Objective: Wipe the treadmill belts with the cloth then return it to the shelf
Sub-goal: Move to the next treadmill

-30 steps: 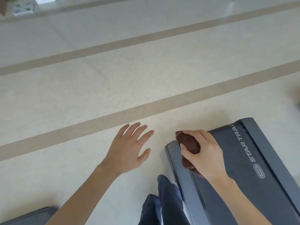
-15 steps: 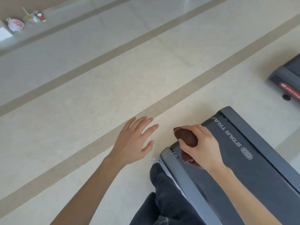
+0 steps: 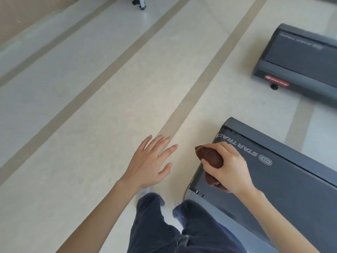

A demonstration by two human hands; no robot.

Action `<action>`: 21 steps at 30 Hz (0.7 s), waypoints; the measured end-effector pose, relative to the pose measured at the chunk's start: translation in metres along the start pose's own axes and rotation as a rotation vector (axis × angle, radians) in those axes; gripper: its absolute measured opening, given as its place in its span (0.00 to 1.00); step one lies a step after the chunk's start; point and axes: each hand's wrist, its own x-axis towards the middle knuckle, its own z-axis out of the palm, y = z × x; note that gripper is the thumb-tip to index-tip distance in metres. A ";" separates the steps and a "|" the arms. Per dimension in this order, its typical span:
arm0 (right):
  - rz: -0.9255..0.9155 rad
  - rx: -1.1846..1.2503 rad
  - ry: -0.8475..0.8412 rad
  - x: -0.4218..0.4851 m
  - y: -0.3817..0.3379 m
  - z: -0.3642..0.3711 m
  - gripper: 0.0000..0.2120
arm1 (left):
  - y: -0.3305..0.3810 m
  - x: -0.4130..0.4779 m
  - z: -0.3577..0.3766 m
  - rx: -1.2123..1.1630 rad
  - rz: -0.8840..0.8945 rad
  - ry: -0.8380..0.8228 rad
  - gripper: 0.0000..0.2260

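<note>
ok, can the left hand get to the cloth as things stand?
Likely yes: left hand is open, hovering beside the brown cloth gripped by the right hand; nothing lies between them.

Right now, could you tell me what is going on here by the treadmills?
A person stands beside a Star Trac treadmill, gripping a bunched brown cloth in the right hand over its rear end. The left hand is open above the floor, holding nothing. A second treadmill sits farther off to the right.
</note>
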 end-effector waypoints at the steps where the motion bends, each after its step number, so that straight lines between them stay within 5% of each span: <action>1: 0.031 0.000 0.015 0.006 -0.004 0.005 0.15 | -0.012 0.008 -0.001 -0.001 0.034 -0.014 0.22; 13: 0.417 0.063 0.329 0.070 -0.079 0.078 0.14 | -0.169 0.098 -0.027 -0.009 0.453 -0.059 0.22; 21: 0.635 0.047 0.472 0.090 -0.079 0.088 0.14 | -0.185 0.183 -0.022 0.005 0.743 -0.091 0.22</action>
